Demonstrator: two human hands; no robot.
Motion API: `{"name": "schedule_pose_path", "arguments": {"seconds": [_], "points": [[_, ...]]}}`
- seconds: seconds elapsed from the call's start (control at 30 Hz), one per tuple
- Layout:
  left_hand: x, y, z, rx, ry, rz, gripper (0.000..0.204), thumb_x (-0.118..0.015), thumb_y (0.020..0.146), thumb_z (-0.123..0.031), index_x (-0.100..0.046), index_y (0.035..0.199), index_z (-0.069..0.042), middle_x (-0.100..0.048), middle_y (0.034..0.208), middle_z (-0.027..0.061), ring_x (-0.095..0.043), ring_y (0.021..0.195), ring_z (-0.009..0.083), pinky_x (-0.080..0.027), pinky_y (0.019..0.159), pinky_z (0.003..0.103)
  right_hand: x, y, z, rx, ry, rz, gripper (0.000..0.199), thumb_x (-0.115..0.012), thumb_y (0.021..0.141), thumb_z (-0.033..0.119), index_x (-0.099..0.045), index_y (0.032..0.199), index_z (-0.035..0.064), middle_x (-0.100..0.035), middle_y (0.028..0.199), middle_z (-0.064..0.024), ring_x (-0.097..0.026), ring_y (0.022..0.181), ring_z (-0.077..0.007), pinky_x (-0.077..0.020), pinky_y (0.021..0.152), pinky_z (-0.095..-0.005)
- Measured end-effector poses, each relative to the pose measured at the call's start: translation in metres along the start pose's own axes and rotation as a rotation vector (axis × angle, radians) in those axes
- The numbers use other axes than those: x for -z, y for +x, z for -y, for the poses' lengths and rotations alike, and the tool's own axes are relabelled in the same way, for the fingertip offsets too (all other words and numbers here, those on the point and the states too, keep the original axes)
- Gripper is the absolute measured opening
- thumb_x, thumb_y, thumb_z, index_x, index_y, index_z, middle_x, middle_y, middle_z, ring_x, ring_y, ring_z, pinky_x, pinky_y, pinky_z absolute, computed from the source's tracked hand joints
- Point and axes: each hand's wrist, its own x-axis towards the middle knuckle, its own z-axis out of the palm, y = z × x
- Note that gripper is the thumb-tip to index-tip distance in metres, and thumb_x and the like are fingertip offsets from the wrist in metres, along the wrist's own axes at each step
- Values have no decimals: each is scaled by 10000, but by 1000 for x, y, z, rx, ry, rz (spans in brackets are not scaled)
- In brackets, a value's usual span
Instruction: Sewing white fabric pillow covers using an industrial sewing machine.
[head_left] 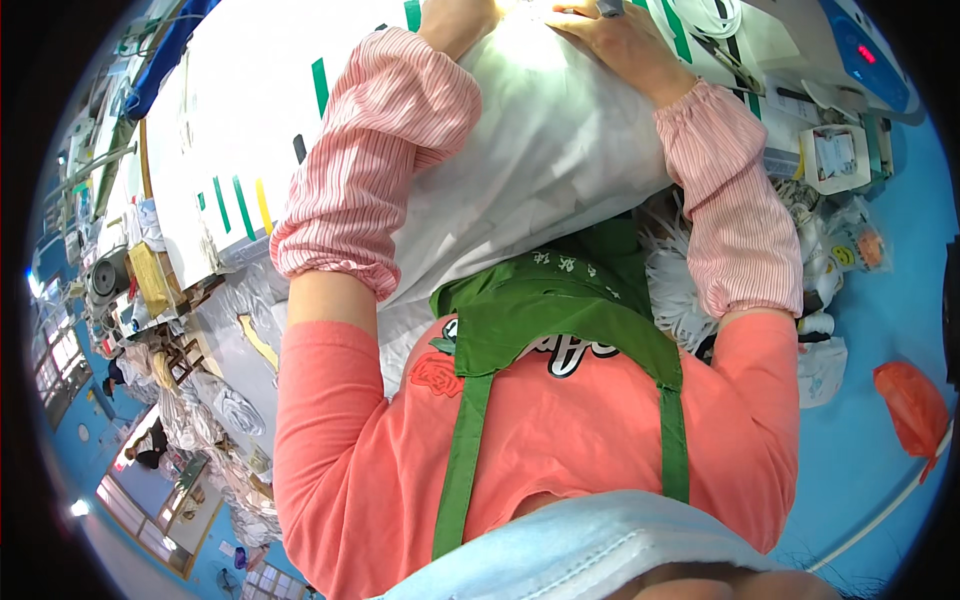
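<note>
A large piece of white cloth spreads over the worktable and hangs down toward my lap. At the top edge, my left hand is by the left side of the cloth; its fingertips are lost in the bright light and the picture's edge. Across from it, my right hand rests on the cloth with its visible fingers stretched toward the lit spot. A small dark grey thing sits by those fingers, too cut off to name. Whatever lies between the two hands is washed out by glare.
The white tabletop carries green tape strips. At far right is a blue control box with a red display, near a white tray. White strips hang beside my right arm. A red bag lies on the blue floor.
</note>
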Motion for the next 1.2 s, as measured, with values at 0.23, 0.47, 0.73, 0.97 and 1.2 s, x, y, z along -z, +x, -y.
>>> {"name": "schedule_pose_path", "arguments": {"seconds": [0.23, 0.47, 0.73, 0.97, 1.2], "points": [[-8, 8, 11, -9, 49, -70, 196, -648, 793, -82, -688, 809, 109, -671, 752, 287, -697, 714, 410, -550, 630, 457, -6, -21, -20, 32, -134, -21, 222, -578, 944, 198, -678, 1112, 92, -665, 1145, -113, -620, 1036, -286, -475, 900, -421], [-3, 7, 0, 11, 13, -28, 212, -644, 815, -96, -690, 851, 108, -675, 764, 289, -700, 733, 413, -552, 653, 455, 7, -15, -7, -170, -555, 372, 195, -597, 940, 218, -700, 1011, 68, -667, 998, -118, -627, 927, -287, -483, 815, -431], [-16, 0, 27, 64, 200, -57, 173, -576, 828, -47, -651, 934, 68, -659, 861, 316, -662, 838, 459, -521, 717, 513, 5, -2, -1, -411, -274, 423, 245, -624, 914, 214, -687, 1059, 28, -682, 1038, -150, -635, 948, -334, -490, 834, -456], [30, -84, -68, 106, -601, 219, 350, -580, 943, -269, -612, 1111, 37, -671, 1011, 161, -617, 1008, 331, -466, 903, 420, -2, -53, -49, -741, 196, 151, 307, -634, 887, 206, -683, 1137, 35, -668, 1117, -207, -622, 1052, -364, -469, 941, -435], [50, -344, 6, 477, -755, 1015, 866, -770, 801, -511, -470, 1412, 23, -593, 1313, 172, -528, 1238, 262, -392, 1066, 375, 56, -42, 74, -1547, 1067, 99, 462, -688, 922, 182, -541, 1320, 1, -664, 1183, -129, -670, 1045, -242, -554, 888, -371]]}}
